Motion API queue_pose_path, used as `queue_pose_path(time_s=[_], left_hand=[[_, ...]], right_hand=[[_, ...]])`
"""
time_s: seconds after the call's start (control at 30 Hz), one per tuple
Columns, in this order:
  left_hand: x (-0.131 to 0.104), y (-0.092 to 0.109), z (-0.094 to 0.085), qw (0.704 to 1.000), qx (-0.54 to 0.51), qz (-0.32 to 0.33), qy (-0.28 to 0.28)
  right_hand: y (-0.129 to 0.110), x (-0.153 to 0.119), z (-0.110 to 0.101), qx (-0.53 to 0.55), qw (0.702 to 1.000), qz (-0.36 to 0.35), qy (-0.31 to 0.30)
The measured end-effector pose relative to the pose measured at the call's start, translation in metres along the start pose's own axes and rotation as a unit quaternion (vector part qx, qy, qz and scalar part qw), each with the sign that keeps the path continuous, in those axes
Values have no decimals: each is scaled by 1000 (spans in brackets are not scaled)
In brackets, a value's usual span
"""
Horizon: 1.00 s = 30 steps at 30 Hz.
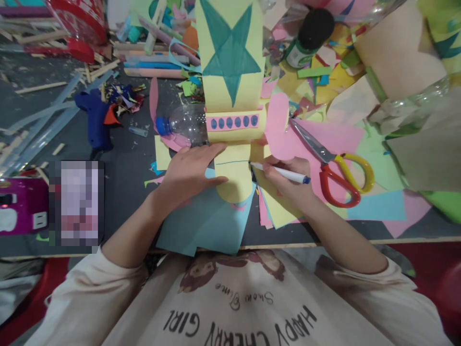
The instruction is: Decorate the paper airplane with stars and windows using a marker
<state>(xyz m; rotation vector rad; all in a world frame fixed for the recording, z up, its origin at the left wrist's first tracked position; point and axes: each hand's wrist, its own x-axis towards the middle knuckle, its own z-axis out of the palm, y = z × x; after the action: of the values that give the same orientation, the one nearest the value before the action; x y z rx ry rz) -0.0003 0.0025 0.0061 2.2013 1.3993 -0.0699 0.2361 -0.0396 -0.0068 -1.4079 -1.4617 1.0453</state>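
Observation:
My right hand [290, 179] is closed around a white marker pen [284, 172] with a blue end. Its tip touches the right end of a thin blue line on a yellow paper piece [234, 180] with a rounded lower edge. My left hand [192, 169] lies at that paper's left side, thumb and fingers spread, nothing gripped. Just beyond the hands is a yellow paper-wrapped plastic bottle [189, 124] with a blue cap. A pink strip [233, 122] with blue dots and a green star [231, 50] decorate its yellow paper. Blue-green paper [209, 223] lies under the yellow piece.
Red-and-yellow-handled scissors [329, 161] lie on pink paper at right. A blue glue gun [94, 117] rests at left, above a blurred phone-like object [79, 202]. A black-capped bottle [309, 36] stands at the back among paper scraps. Several markers [154, 65] and sticks lie back left.

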Motion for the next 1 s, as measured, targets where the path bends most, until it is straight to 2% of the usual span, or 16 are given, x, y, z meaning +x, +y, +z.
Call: queue_pose_path(time_s=[0.13, 0.27, 0.43, 0.67, 1.0], left_hand=[[1, 1, -1, 1000, 7, -4, -6], [0, 3, -1, 1000, 16, -3, -9], [-1, 1, 0, 1000, 4, 9, 3], [0, 1, 0, 1000, 9, 9, 3], [0, 1, 0, 1000, 13, 9, 2]], right_hand=[[1, -2, 2, -8, 1000, -15, -2], [1, -6, 3, -19, 998, -26, -48], [-3, -10, 7, -30, 994, -73, -73], [-3, -15, 12, -32, 980, -138, -139], [1, -22, 18, -30, 965, -186, -182]])
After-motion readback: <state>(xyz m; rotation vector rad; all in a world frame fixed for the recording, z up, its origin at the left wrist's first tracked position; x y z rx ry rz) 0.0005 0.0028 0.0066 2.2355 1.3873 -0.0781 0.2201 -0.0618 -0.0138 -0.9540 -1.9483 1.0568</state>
